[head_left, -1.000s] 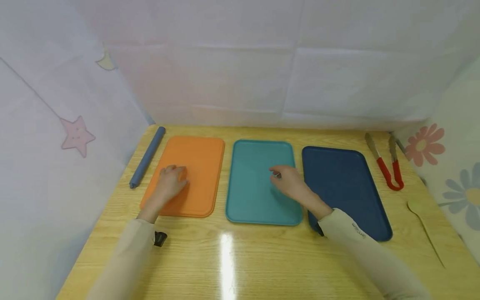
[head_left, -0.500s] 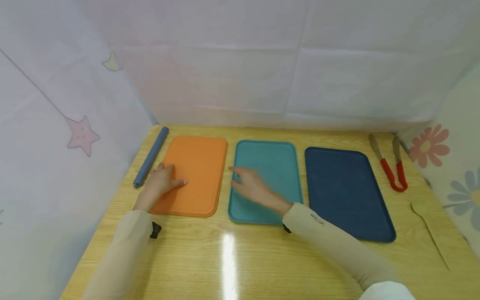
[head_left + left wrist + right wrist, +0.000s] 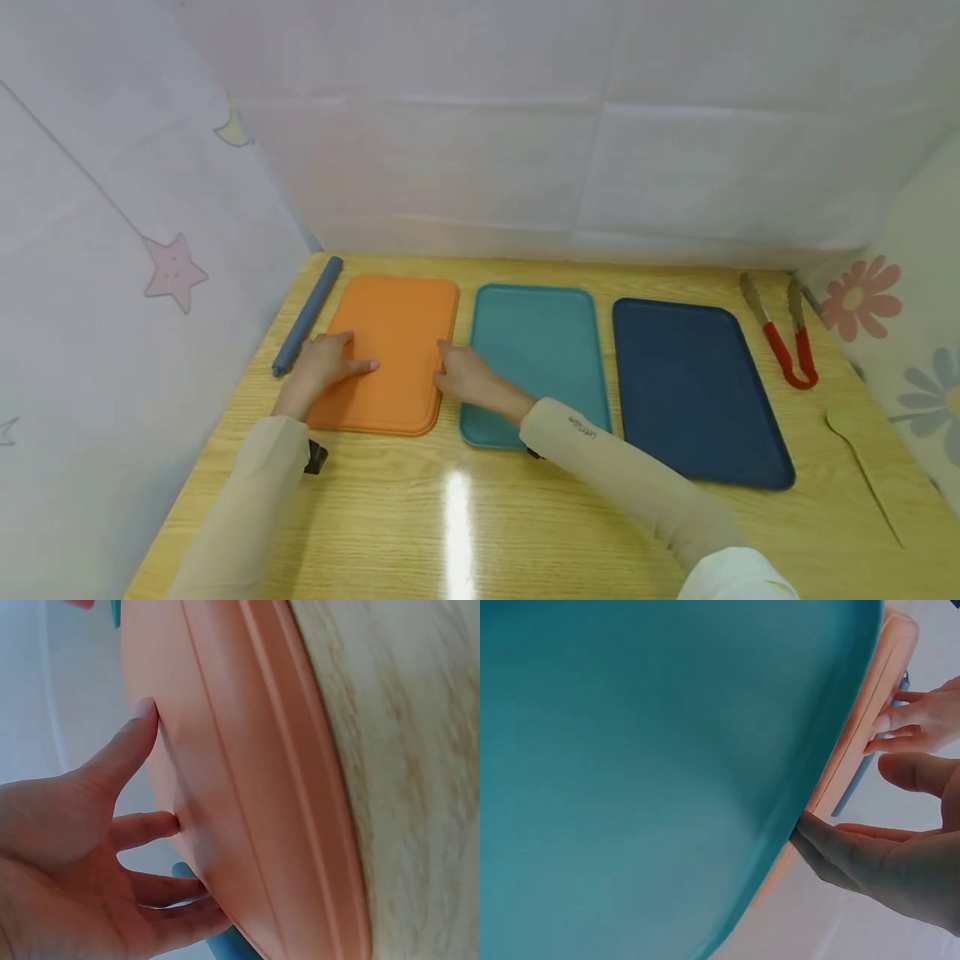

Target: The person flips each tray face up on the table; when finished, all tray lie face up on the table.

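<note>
An orange rectangular lidded box or tray (image 3: 393,333) lies flat on the table at the left, with a seam along its side. My left hand (image 3: 318,368) rests on its left part, thumb and fingers spread and touching the top and left edge, as the left wrist view also shows. At its right edge is my right hand (image 3: 465,373), thumb and fingers apart; whether they touch the orange side is hard to tell. In the right wrist view, the right hand (image 3: 900,859) appears beyond the rim of the teal tray (image 3: 630,787), with its thumb raised.
A dark blue tray (image 3: 697,392) lies right of the teal one. Red-handled tongs (image 3: 787,350) and a gold-coloured spoon (image 3: 862,475) are at the far right. Left of the orange thing lies a blue-grey roll (image 3: 307,317). A white cloth wall (image 3: 480,167) stands behind.
My right hand has moved left from over the teal tray to the orange thing's right edge. The left hand has shifted slightly left and spread its thumb. The view has shifted slightly.
</note>
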{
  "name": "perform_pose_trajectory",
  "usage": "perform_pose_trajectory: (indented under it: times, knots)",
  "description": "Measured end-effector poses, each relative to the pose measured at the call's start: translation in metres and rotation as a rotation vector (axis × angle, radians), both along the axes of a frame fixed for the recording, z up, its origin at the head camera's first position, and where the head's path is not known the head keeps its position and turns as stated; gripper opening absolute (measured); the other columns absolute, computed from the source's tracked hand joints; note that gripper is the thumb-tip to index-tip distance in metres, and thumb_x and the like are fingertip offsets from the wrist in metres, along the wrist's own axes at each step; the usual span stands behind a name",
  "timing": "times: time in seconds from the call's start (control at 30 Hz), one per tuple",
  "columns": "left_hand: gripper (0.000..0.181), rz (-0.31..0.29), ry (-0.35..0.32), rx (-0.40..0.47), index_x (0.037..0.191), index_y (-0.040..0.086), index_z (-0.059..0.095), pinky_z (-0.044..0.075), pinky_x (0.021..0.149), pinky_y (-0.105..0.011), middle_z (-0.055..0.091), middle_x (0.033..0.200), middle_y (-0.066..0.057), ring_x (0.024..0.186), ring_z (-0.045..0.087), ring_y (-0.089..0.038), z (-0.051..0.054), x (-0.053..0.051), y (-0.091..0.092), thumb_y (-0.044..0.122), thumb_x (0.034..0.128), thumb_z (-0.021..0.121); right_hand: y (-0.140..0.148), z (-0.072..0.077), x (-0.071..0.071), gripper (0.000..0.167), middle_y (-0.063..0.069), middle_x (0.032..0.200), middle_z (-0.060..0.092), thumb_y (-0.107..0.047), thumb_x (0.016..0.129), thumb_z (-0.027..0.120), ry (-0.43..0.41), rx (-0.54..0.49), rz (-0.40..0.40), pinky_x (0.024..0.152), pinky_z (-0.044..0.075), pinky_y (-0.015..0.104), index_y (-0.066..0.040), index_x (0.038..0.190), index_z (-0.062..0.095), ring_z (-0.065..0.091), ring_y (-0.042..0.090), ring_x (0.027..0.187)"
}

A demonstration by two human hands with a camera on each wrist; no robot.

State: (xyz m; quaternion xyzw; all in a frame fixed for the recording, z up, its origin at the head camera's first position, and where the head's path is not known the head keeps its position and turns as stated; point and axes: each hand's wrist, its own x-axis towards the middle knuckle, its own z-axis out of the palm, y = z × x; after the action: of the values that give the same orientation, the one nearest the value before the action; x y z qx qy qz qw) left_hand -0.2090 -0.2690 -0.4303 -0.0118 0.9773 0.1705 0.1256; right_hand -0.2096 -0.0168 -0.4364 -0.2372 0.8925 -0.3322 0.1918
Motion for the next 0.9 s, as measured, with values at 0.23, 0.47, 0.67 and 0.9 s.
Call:
perform_pose_trajectory:
  times: [0.23,0.47,0.67,0.9]
  knots:
    - [0.079,-0.024,0.07,-0.003,0.143,-0.008,0.038,0.027,0.102,-0.066,0.038,0.138,-0.039,0.125,0.032,-0.059,-0.002,-0.008,-0.005,0.042,0.0891,0.067,-0.011,0.003,-0.008,0.056,0.005,0.069,0.058,-0.014,0.097,0.05,0.062,0.101,0.018,0.07,0.045,0.031,0.006,0.147,0.031,0.051,0.019,0.063]
    - [0.068,0.013,0.093,0.108,0.141,-0.001,0.046,0.035,0.101,-0.059,0.038,0.142,-0.034,0.127,0.035,-0.052,-0.003,-0.015,-0.023,0.039,0.0902,0.067,-0.015,0.004,-0.015,0.047,0.004,0.069,0.049,-0.013,0.095,0.051,0.029,0.044,-0.06,0.044,0.033,0.023,0.007,0.137,0.043,0.035,0.011,0.045]
    - [0.069,0.013,0.105,0.114,0.14,0.002,0.048,0.033,0.103,-0.06,0.038,0.142,-0.033,0.129,0.033,-0.051,-0.009,-0.01,-0.028,0.043,0.0889,0.068,-0.013,0.0,-0.009,0.068,0.014,0.104,0.061,-0.018,0.095,0.052,-0.125,-0.065,-0.152,0.056,0.041,0.026,0.004,0.151,0.02,0.046,0.013,0.058]
    - [0.066,-0.004,0.12,0.123,0.139,0.001,0.05,0.03,0.104,-0.062,0.041,0.141,-0.032,0.13,0.033,-0.051,-0.013,-0.009,-0.033,0.042,0.0893,0.068,-0.008,0.003,-0.003,0.07,0.014,0.158,0.021,-0.02,0.096,0.053,-0.319,-0.295,-0.268,0.112,0.028,0.047,-0.002,0.154,0.017,0.022,0.031,0.143]
